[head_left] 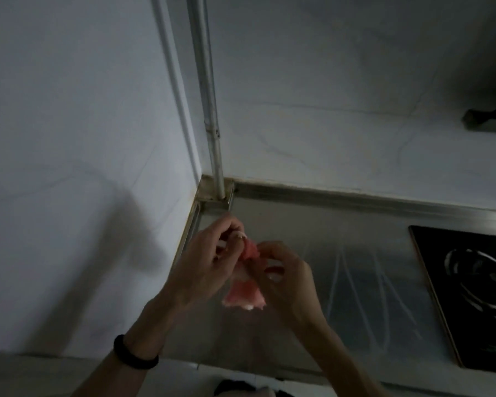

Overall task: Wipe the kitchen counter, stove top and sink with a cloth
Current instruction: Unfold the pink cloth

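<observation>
A pink cloth (245, 295) hangs bunched between both of my hands, held above the steel kitchen counter (341, 259). My left hand (209, 259) pinches its upper part with the fingers curled. From the right, my right hand (287, 276) grips the cloth's upper edge. The cloth's lower end dangles free over the counter. A black stove top (470, 296) with a metal burner ring is set into the counter at the right. Faint streaks show on the steel between the cloth and the stove. No sink is in view.
A metal pipe (209, 110) runs down the wall corner to the counter's back left corner. White walls close the left and the back. A dark bracket (487, 118) juts from the wall at the upper right. A black band circles my left wrist (135, 353).
</observation>
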Motion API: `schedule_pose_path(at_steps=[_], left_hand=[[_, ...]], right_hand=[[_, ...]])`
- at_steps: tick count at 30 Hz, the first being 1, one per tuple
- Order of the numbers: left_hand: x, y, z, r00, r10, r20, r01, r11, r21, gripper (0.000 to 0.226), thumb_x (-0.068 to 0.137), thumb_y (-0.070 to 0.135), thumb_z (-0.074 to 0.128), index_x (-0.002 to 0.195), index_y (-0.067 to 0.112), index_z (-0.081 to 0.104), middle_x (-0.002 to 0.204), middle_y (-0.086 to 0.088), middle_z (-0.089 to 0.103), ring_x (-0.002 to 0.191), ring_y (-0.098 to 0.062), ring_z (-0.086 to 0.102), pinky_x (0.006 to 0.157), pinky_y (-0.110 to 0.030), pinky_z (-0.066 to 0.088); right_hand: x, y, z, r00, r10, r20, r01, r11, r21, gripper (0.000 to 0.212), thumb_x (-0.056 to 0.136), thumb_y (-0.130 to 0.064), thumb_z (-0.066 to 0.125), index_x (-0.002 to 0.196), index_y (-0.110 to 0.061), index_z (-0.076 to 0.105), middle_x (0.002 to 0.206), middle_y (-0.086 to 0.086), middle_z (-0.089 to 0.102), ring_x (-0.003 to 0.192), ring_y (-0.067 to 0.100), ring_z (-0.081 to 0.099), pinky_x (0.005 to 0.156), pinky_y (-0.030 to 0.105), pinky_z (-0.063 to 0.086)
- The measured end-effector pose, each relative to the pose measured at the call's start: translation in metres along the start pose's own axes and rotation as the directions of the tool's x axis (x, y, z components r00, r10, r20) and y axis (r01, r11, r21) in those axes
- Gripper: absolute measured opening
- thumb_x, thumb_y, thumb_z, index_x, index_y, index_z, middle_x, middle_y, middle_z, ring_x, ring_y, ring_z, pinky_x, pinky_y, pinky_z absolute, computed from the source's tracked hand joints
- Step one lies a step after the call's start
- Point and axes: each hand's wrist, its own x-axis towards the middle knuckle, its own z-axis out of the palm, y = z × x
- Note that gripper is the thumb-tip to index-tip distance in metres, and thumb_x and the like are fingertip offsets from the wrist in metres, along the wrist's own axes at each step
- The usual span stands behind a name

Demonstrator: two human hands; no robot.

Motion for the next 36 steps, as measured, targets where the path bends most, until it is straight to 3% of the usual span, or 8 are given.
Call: schedule_pose_path(at_steps=[6, 10, 15, 20, 23, 26, 30, 36], left_hand=[[0.037, 0.055, -0.012, 0.975, 0.095, -0.199, -0.096, 0.995, 0.005, 0.018, 0.109, 0.021, 0.051, 0.094, 0.014, 0.058, 0.081, 0.001, 0.061, 0.076, -0.014, 0.066, 0.072, -0.023, 0.056], [0.05, 0.086, -0.012, 0.965, 0.156, -0.212, -0.157, 0.988, 0.012, 0.022, 0.107, 0.01, 0.054, 0.089, 0.022, 0.056, 0.076, 0.019, 0.058, 0.073, -0.003, 0.062, 0.071, -0.01, 0.046], [0.057, 0.112, -0.007, 0.966, 0.174, -0.193, -0.183, 0.983, -0.032, 0.019, 0.107, 0.01, 0.054, 0.089, 0.016, 0.056, 0.075, 0.022, 0.057, 0.073, 0.003, 0.06, 0.069, -0.008, 0.047], [0.06, 0.124, -0.002, 0.968, 0.161, -0.19, -0.18, 0.98, -0.085, 0.017, 0.106, 0.011, 0.055, 0.089, 0.009, 0.059, 0.073, 0.017, 0.059, 0.071, 0.004, 0.059, 0.07, -0.01, 0.047], [0.06, 0.121, -0.001, 0.969, 0.142, -0.201, -0.167, 0.979, -0.115, 0.018, 0.106, 0.015, 0.056, 0.089, 0.011, 0.061, 0.07, 0.015, 0.059, 0.067, 0.003, 0.058, 0.067, -0.011, 0.046], [0.06, 0.114, 0.0, 0.971, 0.138, -0.196, -0.155, 0.985, -0.076, 0.016, 0.106, 0.019, 0.056, 0.091, 0.012, 0.06, 0.07, 0.009, 0.058, 0.065, -0.001, 0.056, 0.065, -0.016, 0.047], [0.064, 0.098, 0.0, 0.967, 0.168, -0.193, -0.16, 0.985, 0.057, 0.015, 0.107, 0.026, 0.054, 0.096, 0.017, 0.057, 0.076, 0.011, 0.061, 0.074, 0.0, 0.064, 0.071, -0.024, 0.054], [0.073, 0.082, -0.001, 0.977, 0.131, -0.169, -0.105, 0.982, 0.155, 0.024, 0.104, 0.047, 0.048, 0.103, 0.024, 0.054, 0.092, 0.013, 0.068, 0.095, -0.008, 0.071, 0.089, -0.053, 0.061]], right_hand=[[0.025, -0.028, -0.065, 0.979, -0.173, -0.108, 0.164, 0.982, -0.088, 0.01, 0.089, -0.031, 0.079, 0.097, -0.033, 0.073, 0.091, -0.019, 0.076, 0.079, 0.004, 0.074, 0.074, 0.023, 0.06], [0.028, -0.043, -0.084, 0.975, -0.21, -0.069, 0.207, 0.977, -0.057, 0.03, 0.084, -0.049, 0.075, 0.111, -0.039, 0.068, 0.103, -0.019, 0.075, 0.09, 0.006, 0.075, 0.079, 0.027, 0.061], [0.032, -0.046, -0.094, 0.986, -0.166, -0.006, 0.165, 0.984, -0.07, 0.029, 0.094, -0.04, 0.074, 0.121, -0.037, 0.064, 0.111, -0.017, 0.074, 0.101, 0.005, 0.073, 0.086, 0.037, 0.062], [0.031, -0.047, -0.104, 0.967, -0.149, -0.209, 0.126, 0.984, -0.122, 0.013, 0.09, -0.029, 0.076, 0.096, -0.041, 0.076, 0.084, -0.02, 0.078, 0.077, -0.002, 0.075, 0.072, 0.03, 0.062], [0.027, -0.05, -0.116, 0.933, -0.192, -0.304, 0.124, 0.965, -0.229, 0.006, 0.084, -0.041, 0.075, 0.088, -0.043, 0.079, 0.073, -0.024, 0.075, 0.067, -0.005, 0.071, 0.064, 0.023, 0.056], [0.026, -0.053, -0.128, 0.895, -0.264, -0.359, 0.131, 0.926, -0.353, 0.021, 0.082, -0.049, 0.073, 0.089, -0.032, 0.082, 0.07, -0.019, 0.075, 0.065, -0.004, 0.069, 0.062, 0.019, 0.052], [0.03, -0.054, -0.143, 0.88, -0.315, -0.355, 0.107, 0.86, -0.499, 0.006, 0.086, -0.032, 0.081, 0.089, -0.026, 0.083, 0.075, -0.014, 0.078, 0.068, 0.0, 0.07, 0.065, 0.021, 0.055], [0.048, -0.069, -0.162, 0.961, -0.155, -0.231, 0.054, 0.918, -0.393, 0.015, 0.093, -0.018, 0.072, 0.08, -0.026, 0.075, 0.064, -0.02, 0.07, 0.063, -0.003, 0.067, 0.055, 0.01, 0.045]])
